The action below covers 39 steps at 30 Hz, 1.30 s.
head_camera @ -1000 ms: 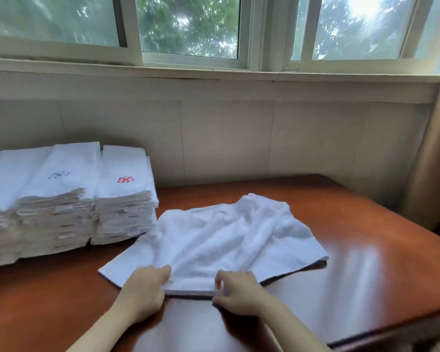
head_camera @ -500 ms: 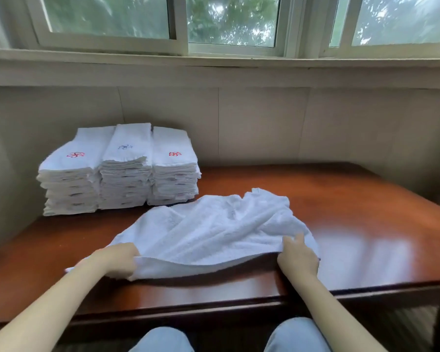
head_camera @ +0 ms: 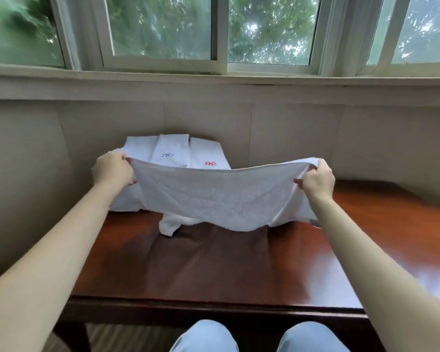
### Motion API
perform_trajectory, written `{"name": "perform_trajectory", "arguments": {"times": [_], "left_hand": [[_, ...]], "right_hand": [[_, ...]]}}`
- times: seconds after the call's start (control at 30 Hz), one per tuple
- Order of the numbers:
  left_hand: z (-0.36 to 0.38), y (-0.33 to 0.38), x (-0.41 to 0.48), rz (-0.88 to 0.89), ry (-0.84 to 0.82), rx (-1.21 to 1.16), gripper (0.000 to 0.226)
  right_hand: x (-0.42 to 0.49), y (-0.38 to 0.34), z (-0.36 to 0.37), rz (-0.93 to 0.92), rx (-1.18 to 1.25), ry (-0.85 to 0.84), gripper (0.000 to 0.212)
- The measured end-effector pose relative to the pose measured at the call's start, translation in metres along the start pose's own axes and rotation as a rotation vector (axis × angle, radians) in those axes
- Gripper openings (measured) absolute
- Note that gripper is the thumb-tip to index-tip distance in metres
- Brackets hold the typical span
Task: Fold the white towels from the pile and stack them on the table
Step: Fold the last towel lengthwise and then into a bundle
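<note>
Step in hand: opening out for the first fold. Limp white terry towel point(head_camera: 214, 196) hangs stretched above glossy brown wooden table point(head_camera: 226, 270), top corners pinched by left hand point(head_camera: 113, 168) and right hand point(head_camera: 315, 180); folded white towel stacks point(head_camera: 208, 154) behind, 11 o'clock. Next move likely calls for laying it flat, edges squared.

folded stacks point(head_camera: 174, 148) half hidden behind held towel point(head_camera: 214, 196), knees point(head_camera: 203, 336) cropped below

table point(head_camera: 214, 273) | glossy wood | 3 folded-towel stacks point(head_camera: 173, 148) at back-left
</note>
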State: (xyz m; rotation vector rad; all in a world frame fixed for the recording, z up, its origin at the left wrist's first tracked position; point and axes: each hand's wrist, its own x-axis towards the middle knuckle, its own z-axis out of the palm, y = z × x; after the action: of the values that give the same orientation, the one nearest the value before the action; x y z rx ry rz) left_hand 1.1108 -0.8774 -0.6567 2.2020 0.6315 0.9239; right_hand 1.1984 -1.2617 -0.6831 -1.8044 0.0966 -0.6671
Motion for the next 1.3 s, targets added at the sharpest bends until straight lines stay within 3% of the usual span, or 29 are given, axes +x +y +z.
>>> {"name": "perform_trajectory", "arguments": {"times": [0.07,0.2,0.27,0.37,0.43,0.67,0.83,0.93,1.07,1.13,1.2,1.3], "left_hand": [[0.002,0.016,-0.001,-0.174,0.044,-0.428,0.017],[0.000,0.027,-0.016,-0.202,0.338,-0.418,0.024],[-0.004,0.032,-0.026,-0.095,0.488,-0.401,0.024],[-0.010,0.039,-0.029,0.243,0.600,-0.502,0.006],[-0.011,0.039,-0.019,0.338,0.577,-0.492,0.006],[0.017,0.030,0.027,0.258,0.298,-0.133,0.027],[0.022,0.049,0.062,0.287,0.255,-0.125,0.027],[0.017,0.065,0.071,0.294,0.287,-0.166,0.026],[0.003,0.075,0.051,0.379,0.480,-0.197,0.027],[-0.005,0.078,0.032,0.480,0.564,-0.204,0.029],[-0.012,0.082,0.016,0.547,0.615,-0.205,0.034],[-0.021,0.087,0.004,0.598,0.638,-0.093,0.047]], "right_hand": [[0.008,-0.016,-0.001,-0.022,-0.007,0.019,0.038],[0.011,-0.036,-0.010,-0.102,0.102,0.041,0.040],[0.011,-0.043,-0.017,-0.184,0.165,0.020,0.037],[0.016,-0.047,-0.032,-0.300,0.129,-0.029,0.026],[0.023,-0.045,-0.040,-0.320,0.049,-0.079,0.028],[0.050,-0.018,-0.038,-0.137,-0.110,-0.244,0.029],[0.073,-0.023,-0.031,-0.213,-0.119,-0.265,0.027],[0.082,-0.043,-0.033,-0.297,-0.069,-0.200,0.036],[0.075,-0.070,-0.044,-0.431,-0.074,0.052,0.031],[0.067,-0.076,-0.052,-0.408,-0.076,0.147,0.026],[0.058,-0.084,-0.062,-0.374,-0.063,0.227,0.040],[0.047,-0.096,-0.074,-0.432,-0.025,0.337,0.043]]}}
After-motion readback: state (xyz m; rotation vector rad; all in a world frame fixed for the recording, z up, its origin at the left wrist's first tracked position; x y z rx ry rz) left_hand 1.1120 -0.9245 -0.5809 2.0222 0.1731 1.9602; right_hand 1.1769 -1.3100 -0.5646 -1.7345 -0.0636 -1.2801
